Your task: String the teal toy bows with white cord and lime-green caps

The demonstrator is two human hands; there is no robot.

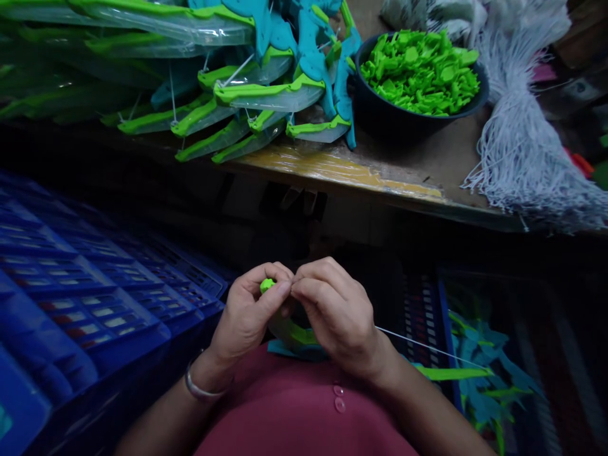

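Observation:
In front of my body I hold a bow-shaped green and teal plastic piece, partly covered by my hands. My left hand is closed around it, with a bright green tip showing between thumb and forefinger. My right hand is closed in a pinch, its fingertips meeting those of the left. A white string runs taut from the far end of a green limb to behind my right hand. What lies between the pinched fingertips is hidden.
On the table ahead lie stacked green and teal strung pieces, a dark bowl of small green parts, and a bundle of white strings. Blue crates stand at the left. A crate with similar pieces is at the lower right.

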